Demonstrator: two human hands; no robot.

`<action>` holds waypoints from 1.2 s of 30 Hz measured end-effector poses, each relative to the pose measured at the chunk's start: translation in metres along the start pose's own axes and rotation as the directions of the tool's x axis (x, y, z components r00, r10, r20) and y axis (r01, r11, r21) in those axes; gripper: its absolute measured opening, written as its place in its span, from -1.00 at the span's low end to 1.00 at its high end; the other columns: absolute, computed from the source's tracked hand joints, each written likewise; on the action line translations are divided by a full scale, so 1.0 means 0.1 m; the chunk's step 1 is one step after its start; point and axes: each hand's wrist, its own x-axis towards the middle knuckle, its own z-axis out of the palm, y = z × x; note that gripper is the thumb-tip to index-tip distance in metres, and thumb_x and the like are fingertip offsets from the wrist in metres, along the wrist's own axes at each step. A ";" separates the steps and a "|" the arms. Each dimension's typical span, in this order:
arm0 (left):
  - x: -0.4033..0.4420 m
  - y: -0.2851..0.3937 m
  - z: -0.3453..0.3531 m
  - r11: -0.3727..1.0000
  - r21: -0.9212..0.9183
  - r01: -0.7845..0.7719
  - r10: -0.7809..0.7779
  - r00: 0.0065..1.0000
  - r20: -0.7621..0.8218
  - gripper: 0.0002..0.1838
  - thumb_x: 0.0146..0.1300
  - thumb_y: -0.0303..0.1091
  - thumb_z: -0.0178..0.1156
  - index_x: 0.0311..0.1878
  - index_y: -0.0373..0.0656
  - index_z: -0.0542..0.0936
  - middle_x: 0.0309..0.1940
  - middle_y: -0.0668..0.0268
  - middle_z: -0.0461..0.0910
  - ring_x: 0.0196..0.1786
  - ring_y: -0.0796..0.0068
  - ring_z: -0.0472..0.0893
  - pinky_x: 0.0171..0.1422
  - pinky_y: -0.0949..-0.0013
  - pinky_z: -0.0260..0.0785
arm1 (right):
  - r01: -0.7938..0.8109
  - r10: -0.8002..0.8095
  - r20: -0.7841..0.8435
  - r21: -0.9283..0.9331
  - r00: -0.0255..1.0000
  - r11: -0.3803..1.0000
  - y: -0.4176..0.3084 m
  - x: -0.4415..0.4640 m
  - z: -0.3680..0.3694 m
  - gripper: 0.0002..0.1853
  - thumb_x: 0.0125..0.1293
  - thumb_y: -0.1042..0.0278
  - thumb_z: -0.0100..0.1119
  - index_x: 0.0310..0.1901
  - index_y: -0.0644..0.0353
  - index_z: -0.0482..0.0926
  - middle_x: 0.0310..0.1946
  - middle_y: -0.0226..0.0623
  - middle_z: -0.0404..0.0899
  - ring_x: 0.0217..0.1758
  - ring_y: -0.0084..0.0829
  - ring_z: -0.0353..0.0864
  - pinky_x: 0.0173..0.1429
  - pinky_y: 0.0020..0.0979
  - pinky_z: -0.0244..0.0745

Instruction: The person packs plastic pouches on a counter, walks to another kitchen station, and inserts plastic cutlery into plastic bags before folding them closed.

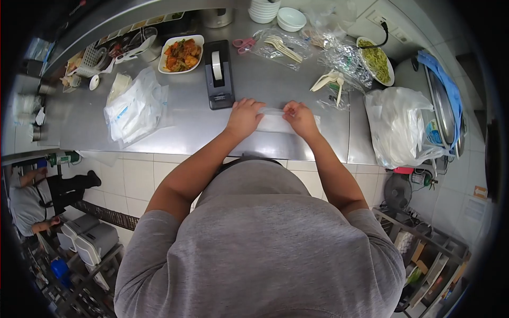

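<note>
A flat white packet [275,123] in thin clear plastic lies on the steel counter, close to its front edge. My left hand [245,117] rests at the packet's left end, its fingers bent over the plastic edge. At the upper right part of the packet, my right hand [300,117] has its thumb and fingertips pinched on the plastic. A black tape dispenser [220,79] with a roll of tape stands just beyond my left hand. Wooden forks and spoons [330,83] lie on clear plastic beyond my right hand.
A dish of cooked food [182,54] and plastic bags [137,108] are at left. Pink scissors [243,45], wooden forks [282,49] and bowls [291,19] stand behind. A plate of green food [375,61] and a white bag [397,124] are at right. Another person [33,204] is far left.
</note>
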 end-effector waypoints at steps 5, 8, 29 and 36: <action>-0.15 -0.06 0.08 0.976 -0.042 0.212 -0.213 0.976 -0.036 -0.72 0.17 -0.31 0.25 -0.04 -0.12 0.59 -0.27 0.21 0.57 -0.12 0.19 0.53 0.01 0.18 0.33 | -0.004 0.007 -0.054 0.043 0.999 0.999 0.17 -0.13 0.08 -0.79 0.03 0.56 0.31 -0.26 0.18 0.56 -0.39 -0.24 0.55 -0.29 -0.32 0.57 -0.14 -0.34 0.48; -0.20 -0.15 0.08 0.929 -0.168 0.331 -0.339 0.941 -0.020 -0.74 0.16 -0.34 0.24 -0.08 -0.15 0.59 -0.36 0.19 0.59 -0.26 0.21 0.57 -0.14 0.24 0.39 | 0.057 -0.054 -0.071 0.037 0.996 0.998 0.10 -0.14 0.04 -0.85 0.11 0.50 0.29 -0.26 0.18 0.56 -0.42 -0.26 0.55 -0.33 -0.33 0.54 -0.18 -0.35 0.45; 0.02 -0.02 0.04 0.895 -0.037 0.444 -0.444 0.896 0.004 -0.68 0.17 -0.20 0.28 -0.14 -0.21 0.50 -0.45 0.12 0.60 -0.32 0.09 0.62 -0.20 0.15 0.41 | 0.077 0.072 0.375 -0.368 0.924 0.927 -0.35 0.29 0.42 -0.68 0.32 0.17 -0.02 -0.29 0.22 0.63 -0.26 -0.06 0.65 -0.11 -0.07 0.62 -0.01 -0.10 0.47; 0.10 0.02 0.03 0.860 0.026 0.509 -0.510 0.858 0.066 -0.65 0.17 -0.17 0.29 -0.16 -0.19 0.43 -0.41 0.06 0.60 -0.29 -0.02 0.62 -0.20 0.07 0.40 | -0.275 0.440 0.266 -0.485 0.858 0.830 -0.20 0.32 -0.09 -0.55 0.11 -0.11 0.22 -0.24 0.17 0.68 -0.24 -0.11 0.66 -0.08 -0.10 0.63 0.00 -0.18 0.50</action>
